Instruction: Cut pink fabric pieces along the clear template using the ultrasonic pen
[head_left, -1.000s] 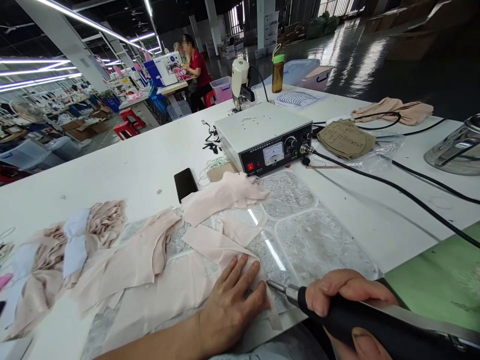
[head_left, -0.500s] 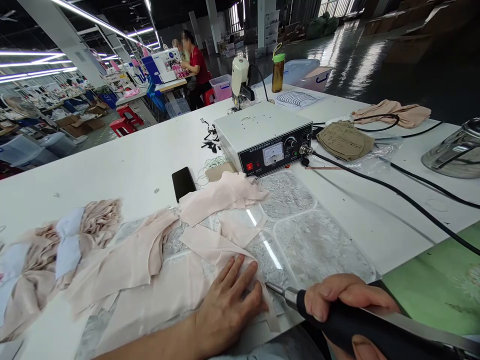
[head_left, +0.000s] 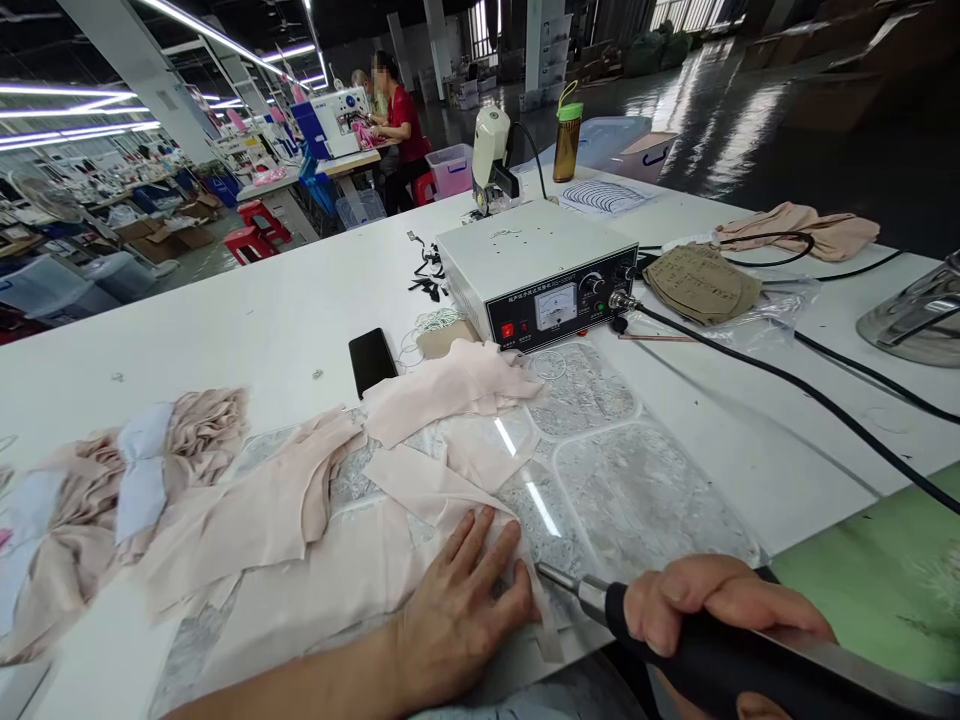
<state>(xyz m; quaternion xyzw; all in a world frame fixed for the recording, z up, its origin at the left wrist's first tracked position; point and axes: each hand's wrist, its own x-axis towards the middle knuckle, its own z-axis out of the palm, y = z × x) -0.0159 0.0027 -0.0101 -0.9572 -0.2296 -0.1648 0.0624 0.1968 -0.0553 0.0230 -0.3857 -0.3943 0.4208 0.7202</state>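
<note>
My left hand (head_left: 465, 600) lies flat with fingers spread on thin pale-pink fabric pieces (head_left: 420, 490), pressing them to a clear-topped, marble-patterned mat (head_left: 645, 490). In my right hand (head_left: 720, 605) is a handheld ultrasonic welder (head_left: 705, 650) with a thick black handle and a slim metal tip. Its tip points left, close beside my left thumb, at the edge of a narrow fabric strip (head_left: 547, 620). Whether the tip touches the cloth I cannot tell. More pink pieces (head_left: 450, 390) lie overlapped just beyond my left hand.
A white control box (head_left: 540, 260) with a dial and black cable (head_left: 780, 375) stands behind the mat. Around it are a phone (head_left: 372, 362), a bottle (head_left: 568, 145), brown card patterns (head_left: 701, 285) and a glass vessel (head_left: 911, 310). Tied fabric bundles (head_left: 202, 430) lie left. Co-workers (head_left: 401, 120) sit farther back.
The whole view has shifted slightly. My right hand and the welder sit a little farther right; the left hand stays pressed on the same fabric.
</note>
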